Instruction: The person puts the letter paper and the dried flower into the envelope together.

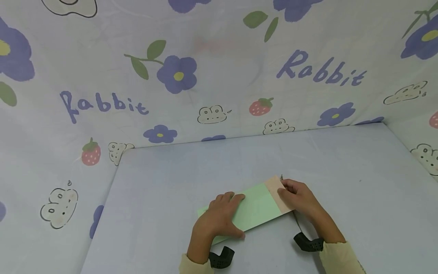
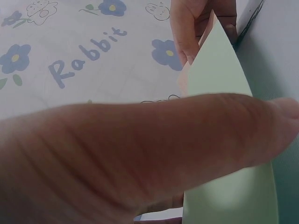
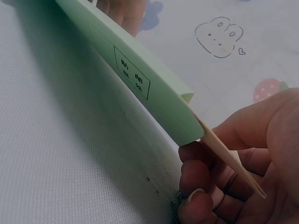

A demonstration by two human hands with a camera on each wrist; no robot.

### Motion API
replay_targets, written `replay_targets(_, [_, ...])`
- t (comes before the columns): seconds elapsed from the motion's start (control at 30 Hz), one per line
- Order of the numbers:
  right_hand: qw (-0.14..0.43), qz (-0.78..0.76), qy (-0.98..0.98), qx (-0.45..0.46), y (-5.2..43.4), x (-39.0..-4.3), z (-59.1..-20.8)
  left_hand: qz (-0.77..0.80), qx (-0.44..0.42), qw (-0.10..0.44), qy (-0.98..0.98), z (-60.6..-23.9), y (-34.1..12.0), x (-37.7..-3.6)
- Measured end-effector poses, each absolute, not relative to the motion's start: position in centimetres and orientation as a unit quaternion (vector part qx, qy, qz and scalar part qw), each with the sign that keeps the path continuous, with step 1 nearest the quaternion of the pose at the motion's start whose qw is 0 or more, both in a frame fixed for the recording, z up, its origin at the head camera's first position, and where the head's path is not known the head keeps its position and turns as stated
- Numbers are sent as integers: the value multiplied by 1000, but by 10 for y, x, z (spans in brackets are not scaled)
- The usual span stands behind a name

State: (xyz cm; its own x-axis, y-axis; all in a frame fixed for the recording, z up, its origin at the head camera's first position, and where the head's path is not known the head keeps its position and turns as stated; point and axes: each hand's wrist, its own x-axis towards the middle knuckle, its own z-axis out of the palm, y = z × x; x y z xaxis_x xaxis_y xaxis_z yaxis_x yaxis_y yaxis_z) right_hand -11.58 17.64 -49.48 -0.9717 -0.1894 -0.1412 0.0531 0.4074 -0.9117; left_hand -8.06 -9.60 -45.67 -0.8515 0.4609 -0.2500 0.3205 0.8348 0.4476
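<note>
**A:** Your left hand (image 1: 219, 220) is lying flat, fingers straight, pressing the green envelope (image 1: 253, 211) onto the worktop (image 1: 342, 171), low in the centre of the head view. Your right hand (image 1: 297, 199) is pinching the pink flap (image 1: 278, 192) at the envelope's right end, thumb on top and fingers curled beneath.

**B:** What am I minding here?

**A:** I'd judge you're working that flap, so keep the left palm steady and pressing evenly; the right wrist view is showing the envelope's near edge lifting off the worktop. Hold the flap near its free edge (it looks thin and would crease easily) and guide it squarely, so any fold runs straight along the line where pink is meeting green.

**B:** And the count?

**A:** One envelope, one pink flap, two hands. One small printed box (image 3: 132, 73) is showing on the envelope's face in the upper middle of the right wrist view. I'm seeing nothing else lying on the worktop; the flowered cloth (image 1: 178, 76) with "Rabbit" lettering is filling the upper half of the head frame.
</note>
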Motion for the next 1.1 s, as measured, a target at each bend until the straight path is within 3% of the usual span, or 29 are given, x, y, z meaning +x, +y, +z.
replay_targets(1.1, [114, -531, 839, -30, 176, -117, -495, 198, 209, 178, 941, -455, -95, -81])
